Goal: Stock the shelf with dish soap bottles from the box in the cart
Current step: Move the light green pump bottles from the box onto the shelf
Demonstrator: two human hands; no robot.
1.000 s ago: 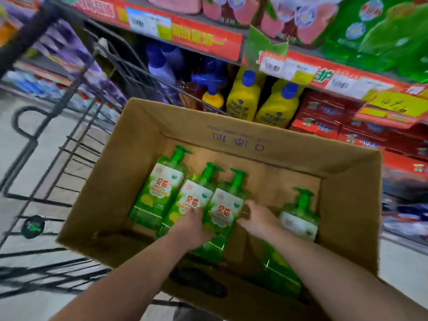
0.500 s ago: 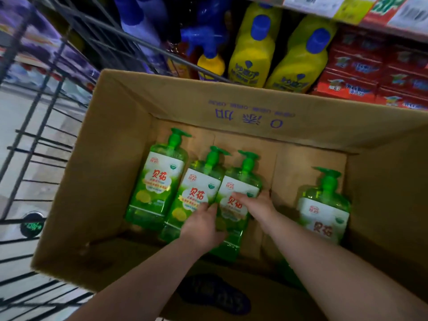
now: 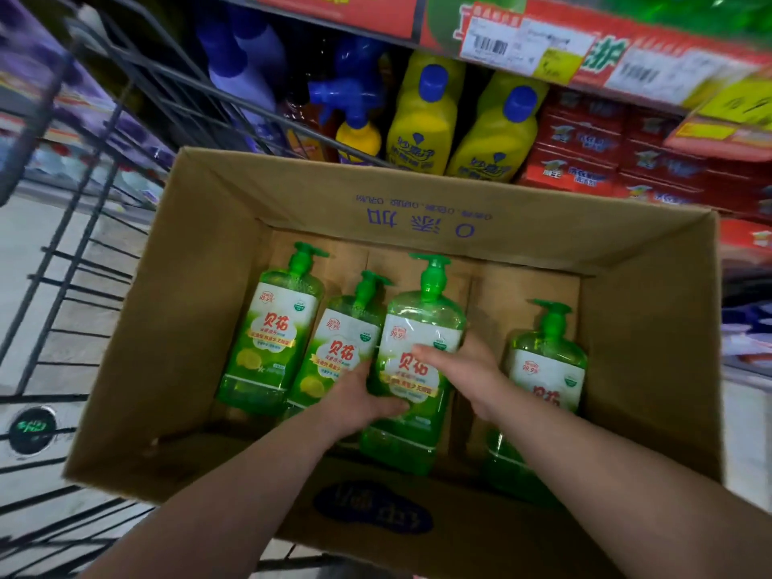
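Observation:
An open cardboard box [image 3: 200, 311] sits in a wire cart [image 3: 83, 261]. Several green dish soap bottles with pump tops stand inside. My left hand [image 3: 359, 401] and my right hand [image 3: 468, 369] both grip the third bottle [image 3: 422, 328], which stands raised above its neighbours. The left hand holds its lower left side and the right hand lies across its label. Two bottles [image 3: 271, 328] stand to its left and another bottle [image 3: 547, 369] stands apart at the right.
Behind the box a shelf holds yellow bottles [image 3: 422, 123] with blue caps, blue spray bottles [image 3: 355, 89] and red boxes [image 3: 618, 156]. A red price rail [image 3: 585, 56] runs above. The floor shows at the left.
Both hands closed on the third bottle and lifted it a little higher than the others. The view moved closer to the box.

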